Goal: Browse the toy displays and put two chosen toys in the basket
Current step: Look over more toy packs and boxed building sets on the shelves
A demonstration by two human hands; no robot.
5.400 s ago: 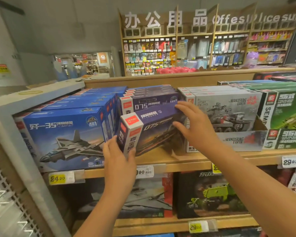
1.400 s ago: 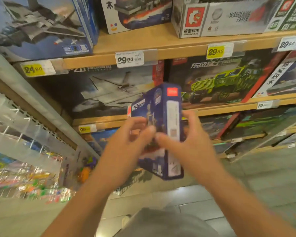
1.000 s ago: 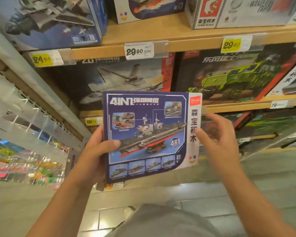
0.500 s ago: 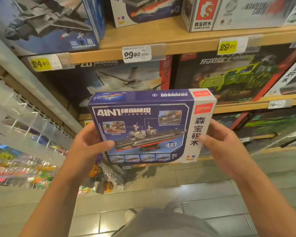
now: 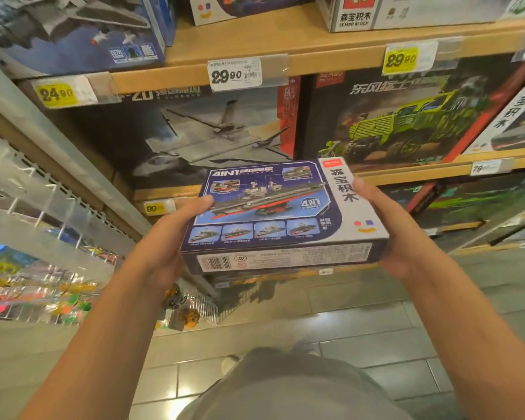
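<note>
Blue cardboard fills the middle of the view: a flat toy box [image 5: 273,207] printed with a grey warship, held between both hands in front of the wooden shelves [image 5: 315,53]. The left hand [image 5: 164,247] grips the box's left edge, thumb lying across the printed face and the other fingers curled out of sight beneath. The right hand [image 5: 397,237] grips the right edge the same way, thumb on the white strip with the characters. The box tilts with its picture side up and toward the person, and its barcode side faces the camera.

No basket shows anywhere in view, so the box is still in the air, clear of the shelves and above the grey floor tiles [image 5: 361,322].

The step in hand looks like inspecting the toy before choosing it. To do it well, keep both thumbs pressed lightly so the thin cardboard does not buckle, and hold the box level enough to read the face and the barcode side. If the toy is wanted, the sensible move is to shift the weight into one hand, gripping near the middle of a long edge, then look for the basket before lowering the box. Lay it flat, not dropped on a corner. Watch the price tags [image 5: 235,74] jutting from the shelf edges when turning away.
</note>
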